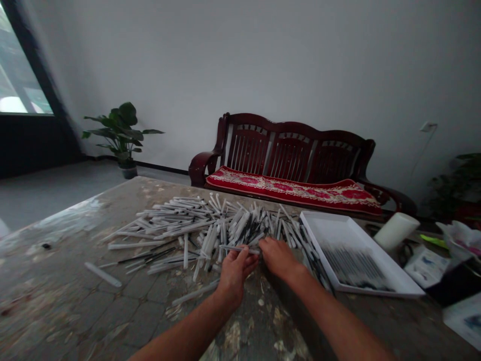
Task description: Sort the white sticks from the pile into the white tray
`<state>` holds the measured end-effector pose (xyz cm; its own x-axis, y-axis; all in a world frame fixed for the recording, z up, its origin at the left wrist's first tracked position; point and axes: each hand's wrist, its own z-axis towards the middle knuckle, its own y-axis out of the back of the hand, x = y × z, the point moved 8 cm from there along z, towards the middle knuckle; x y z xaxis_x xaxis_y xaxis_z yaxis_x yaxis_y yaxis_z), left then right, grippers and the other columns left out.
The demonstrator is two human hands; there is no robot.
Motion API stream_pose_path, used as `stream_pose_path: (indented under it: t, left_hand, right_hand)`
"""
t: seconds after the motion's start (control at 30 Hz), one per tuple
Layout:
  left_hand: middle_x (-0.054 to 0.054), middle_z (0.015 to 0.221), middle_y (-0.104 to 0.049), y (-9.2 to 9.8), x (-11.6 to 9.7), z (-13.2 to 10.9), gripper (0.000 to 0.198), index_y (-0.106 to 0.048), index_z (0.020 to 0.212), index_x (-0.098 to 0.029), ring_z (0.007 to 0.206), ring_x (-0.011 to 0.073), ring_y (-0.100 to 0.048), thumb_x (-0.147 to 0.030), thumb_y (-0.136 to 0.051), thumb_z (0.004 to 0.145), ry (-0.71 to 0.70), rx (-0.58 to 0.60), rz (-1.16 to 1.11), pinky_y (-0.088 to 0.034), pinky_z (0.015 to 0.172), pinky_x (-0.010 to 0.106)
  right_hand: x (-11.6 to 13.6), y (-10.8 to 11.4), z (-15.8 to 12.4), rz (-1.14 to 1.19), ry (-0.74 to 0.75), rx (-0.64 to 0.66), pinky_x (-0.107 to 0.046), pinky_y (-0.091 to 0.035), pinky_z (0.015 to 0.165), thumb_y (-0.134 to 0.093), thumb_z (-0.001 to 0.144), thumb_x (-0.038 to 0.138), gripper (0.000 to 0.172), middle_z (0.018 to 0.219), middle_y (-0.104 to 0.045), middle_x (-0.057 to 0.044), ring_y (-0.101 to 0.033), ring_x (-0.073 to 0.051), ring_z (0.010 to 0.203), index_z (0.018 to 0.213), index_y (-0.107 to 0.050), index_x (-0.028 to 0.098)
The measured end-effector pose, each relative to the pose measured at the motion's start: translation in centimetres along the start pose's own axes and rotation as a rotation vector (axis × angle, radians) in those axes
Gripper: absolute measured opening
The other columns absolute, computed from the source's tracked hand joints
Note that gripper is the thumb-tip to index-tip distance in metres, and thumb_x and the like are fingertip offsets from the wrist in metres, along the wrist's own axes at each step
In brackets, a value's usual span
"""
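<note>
Two bare forearms come up from the near edge onto a worn, paint-flecked table. The left hand has its fingers curled in narrowly, pinching a thin pale pen between thumb and fingertips. The pen lies almost level just above the tabletop, with its long axis running left to right across the view. One end pokes out leftward past the knuckles. The other end points right and meets the fingertips of the right hand. That hand is seen from the back, palm down, with its fingers bent over the pen's end. Whether it actually clamps the pen or only touches it cannot be told.

Just beyond both hands spreads a loose pile of pens, white and grey with some dark ones. They cross at all angles, and many of them fan away toward the far left. A few strays lie apart on the table's left side.

Right of the pile, touching its edge, is a shallow white tray with a row of dark pens laid side by side in it. A white roll lies behind the tray.

Far back, a dark wooden bench with a red cushion stands against the pale wall. A potted plant stands on the floor to the left of the bench.
</note>
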<state>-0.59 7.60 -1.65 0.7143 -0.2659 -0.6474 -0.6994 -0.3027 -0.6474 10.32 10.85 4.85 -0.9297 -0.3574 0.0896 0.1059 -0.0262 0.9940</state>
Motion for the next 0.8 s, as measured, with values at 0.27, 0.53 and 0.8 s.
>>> stream_pose_path:
  t: [0.27, 0.53, 0.8]
  left_hand:
    - [0.004, 0.070, -0.070, -0.9, 0.9, -0.7, 0.008, -0.057, 0.080, -0.015, 0.064, 0.0149, -0.071, -0.012, -0.061, 0.087, 0.064, 0.090, -0.065, -0.060, 0.070, 0.029]
    - [0.006, 0.071, -0.071, -0.9, 1.6, -0.4, 0.008, -0.060, 0.079, -0.013, 0.068, 0.0163, -0.072, -0.011, -0.065, 0.084, 0.100, 0.142, -0.092, -0.060, 0.073, 0.030]
    - [0.007, 0.073, -0.073, -1.2, 1.6, -0.4, 0.008, -0.061, 0.080, -0.012, 0.068, 0.0167, -0.072, -0.011, -0.069, 0.082, 0.111, 0.158, -0.074, -0.060, 0.071, 0.029]
  right_hand:
    - [-3.9, -0.9, -5.4, 1.052, -0.355, -0.329, -0.029, -0.050, 0.060, -0.057, 0.076, 0.029, 0.016, 0.074, -0.067, -0.003, -0.063, -0.019, 0.067, 0.086, -0.065, 0.020]
    - [-3.4, -4.0, -7.2, 1.582, -0.561, -0.502, -0.025, -0.049, 0.051, -0.073, 0.068, 0.050, 0.039, 0.076, -0.069, -0.003, -0.062, -0.017, 0.064, 0.092, -0.065, 0.019]
    - [-3.2, -3.9, -6.9, 1.525, -0.523, -0.555, -0.025, -0.046, 0.050, -0.069, 0.071, 0.048, 0.036, 0.081, -0.069, -0.004, -0.062, -0.019, 0.067, 0.092, -0.066, 0.020]
